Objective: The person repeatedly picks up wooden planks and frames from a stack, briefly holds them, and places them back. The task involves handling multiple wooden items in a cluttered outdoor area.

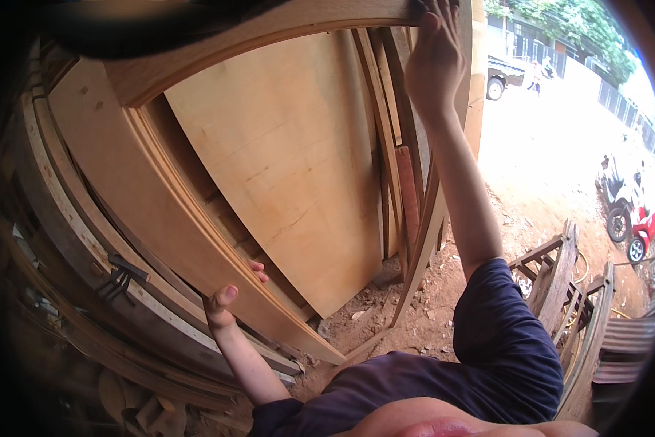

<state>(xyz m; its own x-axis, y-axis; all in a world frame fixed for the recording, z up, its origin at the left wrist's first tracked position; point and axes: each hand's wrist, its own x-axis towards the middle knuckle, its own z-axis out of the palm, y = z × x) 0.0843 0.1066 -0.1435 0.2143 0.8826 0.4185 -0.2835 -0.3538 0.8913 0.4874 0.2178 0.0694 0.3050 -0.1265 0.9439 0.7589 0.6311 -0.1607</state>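
A large wooden frame (169, 202), like a door or window frame, stands tilted in front of me with a moulded inner edge. My left hand (223, 306) wraps around its left stile low down; the thumb lies on the near face and fingertips show past the inner edge. High at the frame's right corner, my right hand (436, 65) grips the wood, its fingers partly cut off by the picture's top. Through the opening a plywood sheet (283, 164) is visible, leaning upright behind the frame.
Long boards (59, 185) lean at the left, with a dark metal piece (122, 276) on them. Wooden trestles (556, 273) and corrugated sheets (630, 336) stand at the right. Debris litters the dirt floor (354, 322). Motorbikes (622, 207) and a dark vehicle (502, 74) are outside.
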